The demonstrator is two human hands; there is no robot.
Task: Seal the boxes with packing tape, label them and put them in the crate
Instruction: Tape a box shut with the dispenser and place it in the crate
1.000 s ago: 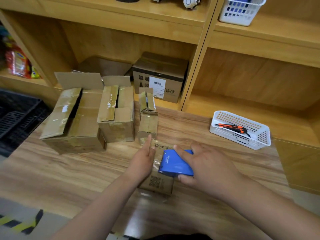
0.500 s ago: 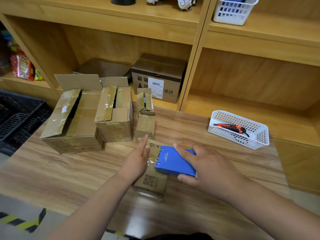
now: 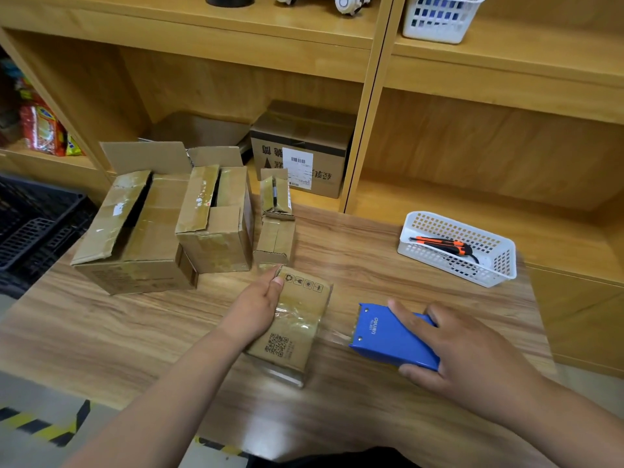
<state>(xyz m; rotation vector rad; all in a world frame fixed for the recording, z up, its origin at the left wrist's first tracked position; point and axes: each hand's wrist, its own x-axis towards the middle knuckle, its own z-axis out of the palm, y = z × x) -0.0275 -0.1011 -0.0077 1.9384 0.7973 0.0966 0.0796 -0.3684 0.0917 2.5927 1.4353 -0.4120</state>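
Both hands rest on the table (image 3: 101,332). Left hand (image 3: 256,307) lies flat on the left edge of one small flat box (image 3: 297,322), pressing it down near the table's front middle; clear tape crosses its top. Right hand (image 3: 462,349) grips one blue tape dispenser (image 3: 388,336), just beside the box on the right, not touching it. Four more cardboard boxes stand along the table's far edge: one large box (image 3: 135,231) with open flaps at the left, one medium box (image 3: 216,217) touching it, then two small boxes (image 3: 275,231), one behind the other. One white basket (image 3: 456,265) at the far right corner holds one orange cutter (image 3: 442,244). One black crate (image 3: 37,224) sits beyond the left edge.
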